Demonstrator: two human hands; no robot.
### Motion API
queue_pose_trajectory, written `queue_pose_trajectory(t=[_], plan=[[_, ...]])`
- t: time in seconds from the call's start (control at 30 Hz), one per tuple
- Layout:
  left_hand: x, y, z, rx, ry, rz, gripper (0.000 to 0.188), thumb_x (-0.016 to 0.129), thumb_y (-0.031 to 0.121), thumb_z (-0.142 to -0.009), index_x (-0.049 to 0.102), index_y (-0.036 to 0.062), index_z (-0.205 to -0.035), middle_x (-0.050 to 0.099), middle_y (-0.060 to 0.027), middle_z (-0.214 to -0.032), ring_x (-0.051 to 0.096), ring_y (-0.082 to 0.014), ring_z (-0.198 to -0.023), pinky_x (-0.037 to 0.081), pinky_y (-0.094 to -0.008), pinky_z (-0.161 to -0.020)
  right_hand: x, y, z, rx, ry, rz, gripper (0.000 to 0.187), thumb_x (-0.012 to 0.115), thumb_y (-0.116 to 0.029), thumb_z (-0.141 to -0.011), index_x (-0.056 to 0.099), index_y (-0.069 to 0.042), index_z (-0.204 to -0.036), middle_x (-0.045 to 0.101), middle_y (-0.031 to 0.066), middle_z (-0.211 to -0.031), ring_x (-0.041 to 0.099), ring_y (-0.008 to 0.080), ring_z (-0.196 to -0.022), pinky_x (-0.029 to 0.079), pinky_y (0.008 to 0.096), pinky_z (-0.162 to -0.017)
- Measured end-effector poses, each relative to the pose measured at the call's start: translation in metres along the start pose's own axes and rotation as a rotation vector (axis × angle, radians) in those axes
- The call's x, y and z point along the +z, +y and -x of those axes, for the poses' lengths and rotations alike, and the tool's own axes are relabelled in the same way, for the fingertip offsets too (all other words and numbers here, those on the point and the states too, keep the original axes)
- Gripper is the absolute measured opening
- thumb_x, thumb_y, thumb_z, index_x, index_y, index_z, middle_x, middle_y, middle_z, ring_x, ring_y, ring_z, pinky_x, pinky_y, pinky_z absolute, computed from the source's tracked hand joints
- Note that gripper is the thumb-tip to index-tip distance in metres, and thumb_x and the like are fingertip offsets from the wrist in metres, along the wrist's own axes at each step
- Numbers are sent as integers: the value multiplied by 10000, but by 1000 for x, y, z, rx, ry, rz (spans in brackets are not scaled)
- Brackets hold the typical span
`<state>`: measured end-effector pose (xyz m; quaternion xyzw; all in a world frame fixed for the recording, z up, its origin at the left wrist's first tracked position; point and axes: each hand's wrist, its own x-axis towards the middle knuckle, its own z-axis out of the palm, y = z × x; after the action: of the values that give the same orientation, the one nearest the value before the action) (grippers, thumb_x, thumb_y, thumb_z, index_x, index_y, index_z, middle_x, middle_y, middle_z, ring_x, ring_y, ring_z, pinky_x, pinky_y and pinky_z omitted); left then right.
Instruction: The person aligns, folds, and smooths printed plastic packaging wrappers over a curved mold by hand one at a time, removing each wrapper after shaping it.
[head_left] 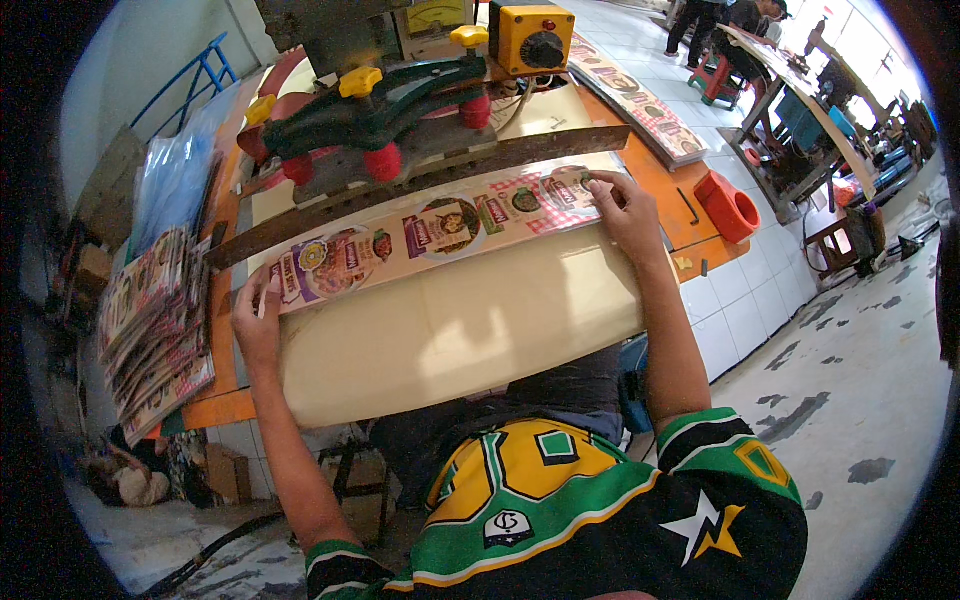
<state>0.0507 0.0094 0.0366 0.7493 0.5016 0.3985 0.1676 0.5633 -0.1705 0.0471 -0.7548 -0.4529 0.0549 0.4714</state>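
A long printed strip of packaging [430, 235] lies across a cream board [450, 330] on the orange bench, just in front of a dark metal bar [420, 185] of a press machine. My left hand [256, 322] presses on the strip's left end. At the strip's right end my right hand [625, 212] rests with fingers spread on the print. Above the bar sits the machine's green arm [385, 105] with yellow and red knobs.
A stack of printed strips [155, 335] lies at the bench's left, with clear plastic bags [175, 180] behind. A yellow control box [530, 38] stands on the machine. A red cylinder [730, 205] sits at the bench's right edge. People work at tables far right.
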Motion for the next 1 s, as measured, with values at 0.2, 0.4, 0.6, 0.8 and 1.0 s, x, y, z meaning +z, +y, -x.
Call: queue_pose_trajectory(t=[0.2,0.4,0.6,0.8,1.0], plan=[[1,3,2,-10,-28,-1,515,636,418,-966,653,-3,-1262,655,-182,-1206,617,-291,-1167,447,-388,-1023,0,0,0,-68,23,-27,294,661,-274,-930,739,-32,-1077,707,150,-766,653,200,-666,503,348,-648],[0,0,3,50,-4,-23,521,639,437,-966,655,1,-1252,646,-186,-1186,620,-302,-1157,458,-398,-1008,-2,-8,3,-58,36,-74,252,663,-209,-929,738,-7,-1061,719,134,-781,650,172,-669,505,325,-641],[1,2,3,55,4,-58,525,638,448,-965,658,8,-1252,641,-180,-1179,625,-301,-1136,469,-405,-990,-2,1,0,-116,57,-37,240,660,-201,-929,742,-15,-1058,713,117,-776,623,150,-645,497,315,-627],[-2,6,4,28,8,-70,450,643,391,-972,670,29,-1239,643,-171,-1158,628,-302,-1140,481,-392,-993,-4,3,0,-146,68,-27,229,658,-189,-923,745,-21,-1053,702,104,-743,609,143,-624,479,308,-605],[-2,9,4,37,11,-81,403,640,339,-978,678,13,-1213,649,-174,-1143,642,-291,-1107,500,-378,-966,-4,4,0,-125,60,-31,200,641,-133,-916,748,-22,-1043,706,100,-748,606,121,-629,476,295,-603]])
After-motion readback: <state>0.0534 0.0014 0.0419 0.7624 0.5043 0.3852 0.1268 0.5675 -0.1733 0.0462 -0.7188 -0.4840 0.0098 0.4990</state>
